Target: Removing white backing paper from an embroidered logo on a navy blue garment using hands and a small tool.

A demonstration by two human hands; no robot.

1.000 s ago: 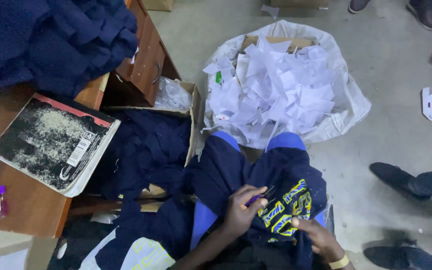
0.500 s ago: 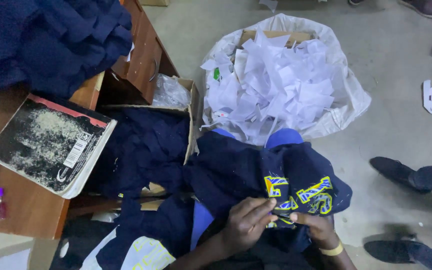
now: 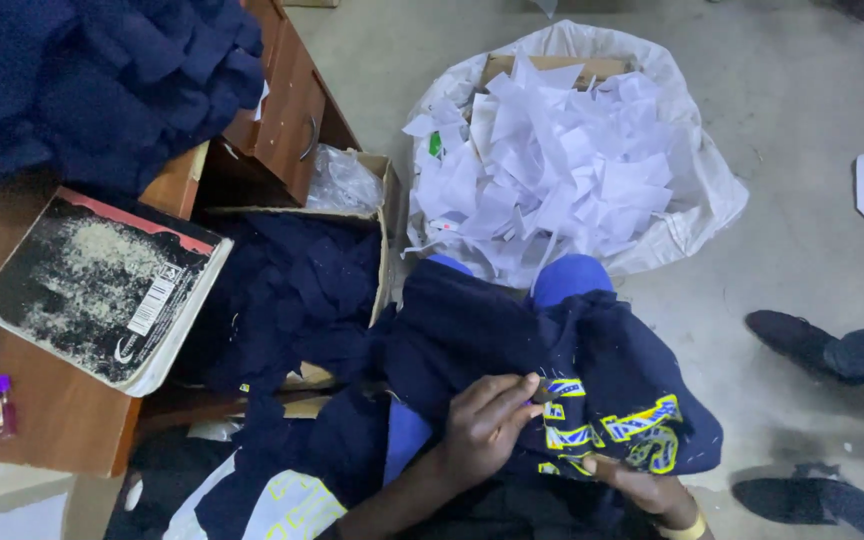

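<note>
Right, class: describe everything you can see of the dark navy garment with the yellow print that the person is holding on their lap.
The navy garment looks like soft, crumpled fabric, draped over the person's lap and blue-clad knees. A yellow and white printed design shows on its right part. The left hand rests on it, fingertips pinching the cloth beside the print, and the right hand, with a yellow wristband, grips its lower edge. Its left side runs toward more navy cloth spilling from a cardboard box. Its shape and sleeves cannot be made out.
</note>
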